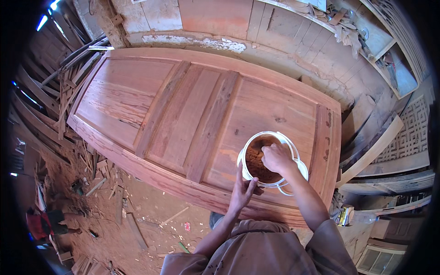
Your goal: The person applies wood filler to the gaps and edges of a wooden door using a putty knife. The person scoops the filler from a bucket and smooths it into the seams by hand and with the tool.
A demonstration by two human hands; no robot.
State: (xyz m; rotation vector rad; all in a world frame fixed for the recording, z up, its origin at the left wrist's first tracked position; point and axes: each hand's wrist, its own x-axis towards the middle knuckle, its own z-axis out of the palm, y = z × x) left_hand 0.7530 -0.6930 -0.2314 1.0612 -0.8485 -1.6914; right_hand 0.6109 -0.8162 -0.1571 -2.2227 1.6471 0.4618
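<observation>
A white plastic bucket (300, 170) stands on a large reddish-brown wooden panel door (270, 98), near its front right part. Loose brown powder (257, 165), like sawdust, lies inside the bucket. My left hand (244, 191) grips the bucket's near left side, index finger up along the wall and thumb by the rim. Inside the mouth of the bucket is my right hand (276, 158), its fingers closed. Something dark shows beside those fingers, but I cannot make out what they hold. The bucket's thin handle (285, 189) hangs on the near side.
Wood scraps (133, 229) and shavings litter the dirt floor on the left. Boards (371, 151) and a carved lattice panel (403, 130) lean at the right. A cluttered shelf (330, 23) runs along the back wall. Another person (46, 223) is at the far lower left.
</observation>
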